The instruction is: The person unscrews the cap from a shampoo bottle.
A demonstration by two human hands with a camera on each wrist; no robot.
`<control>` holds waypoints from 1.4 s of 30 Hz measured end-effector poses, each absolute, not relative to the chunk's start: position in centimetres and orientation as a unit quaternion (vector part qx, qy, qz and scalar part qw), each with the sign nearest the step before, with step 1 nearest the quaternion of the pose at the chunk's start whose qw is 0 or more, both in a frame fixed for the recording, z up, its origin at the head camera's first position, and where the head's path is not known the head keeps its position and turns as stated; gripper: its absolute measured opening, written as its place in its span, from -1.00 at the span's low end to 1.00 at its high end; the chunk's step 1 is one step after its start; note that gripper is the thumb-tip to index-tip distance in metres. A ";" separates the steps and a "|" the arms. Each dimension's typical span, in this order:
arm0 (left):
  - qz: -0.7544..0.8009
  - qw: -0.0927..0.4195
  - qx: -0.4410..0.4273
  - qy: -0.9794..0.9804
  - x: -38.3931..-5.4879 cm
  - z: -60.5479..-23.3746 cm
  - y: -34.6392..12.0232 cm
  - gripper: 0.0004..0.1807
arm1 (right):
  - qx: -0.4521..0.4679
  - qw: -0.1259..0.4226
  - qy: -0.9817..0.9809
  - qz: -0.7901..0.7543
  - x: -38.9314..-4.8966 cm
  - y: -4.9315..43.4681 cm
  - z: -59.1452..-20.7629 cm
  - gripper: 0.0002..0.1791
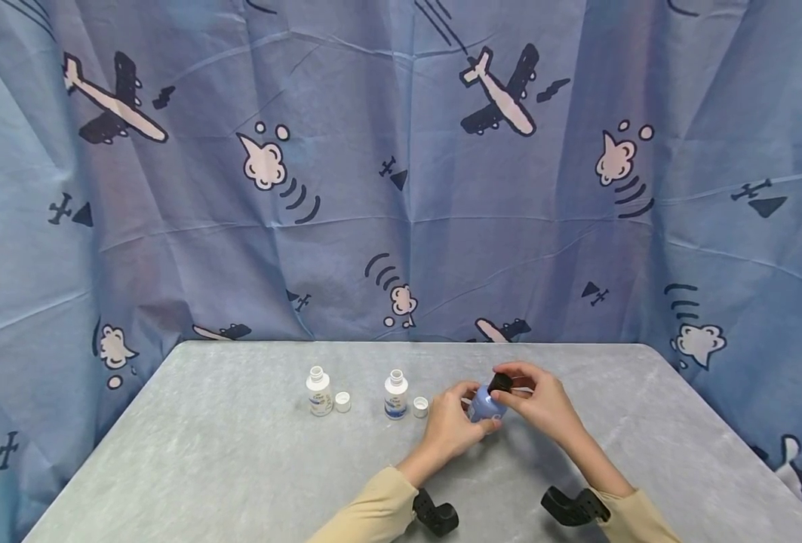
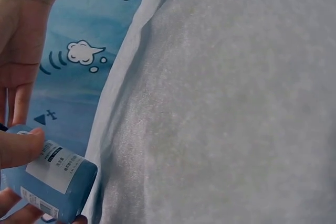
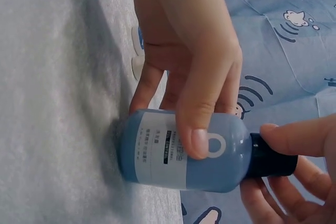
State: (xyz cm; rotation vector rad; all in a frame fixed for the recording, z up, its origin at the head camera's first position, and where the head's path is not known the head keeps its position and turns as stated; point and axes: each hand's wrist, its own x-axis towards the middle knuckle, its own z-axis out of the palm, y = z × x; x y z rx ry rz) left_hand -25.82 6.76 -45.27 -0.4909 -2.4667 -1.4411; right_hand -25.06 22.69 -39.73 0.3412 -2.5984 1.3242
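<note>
My left hand (image 1: 450,426) grips the body of a blue bottle (image 1: 485,408), with thumb and fingers on opposite sides. On its black cap (image 1: 502,382), my right hand (image 1: 542,401) has a pinch between thumb and fingers. The cap sits on the bottle's neck; whether it is loose cannot be seen. A white label and a white ring mark show on the blue bottle (image 3: 220,171) in the right wrist view. Its lower end is close to the table, contact unclear. In the left wrist view, the bottle (image 2: 79,182) appears tilted at the lower left corner.
Two uncapped white bottles stand upright left of my hands: one with a blue-marked label (image 1: 396,396), another farther left (image 1: 318,392). A white cap (image 1: 420,407) and another white cap (image 1: 342,402) lie beside them. A patterned blue curtain (image 1: 346,188) hangs behind the grey table (image 1: 204,452).
</note>
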 end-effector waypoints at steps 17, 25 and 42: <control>-0.511 0.105 -0.174 -0.835 -25.5 -45.3 6.8 -0.48 | 0.218 0.100 -0.839 0.489 -24.7 23.3 -40.1 -0.51; -0.480 0.146 -0.159 -0.850 -25.4 -45.2 6.7 -0.43 | 0.142 0.101 -0.867 0.467 -24.5 23.1 -39.9 -0.49; -0.429 0.188 -0.170 -0.867 -25.3 -45.4 6.8 -0.43 | 0.054 0.107 -0.896 0.428 -24.5 22.9 -40.0 -0.53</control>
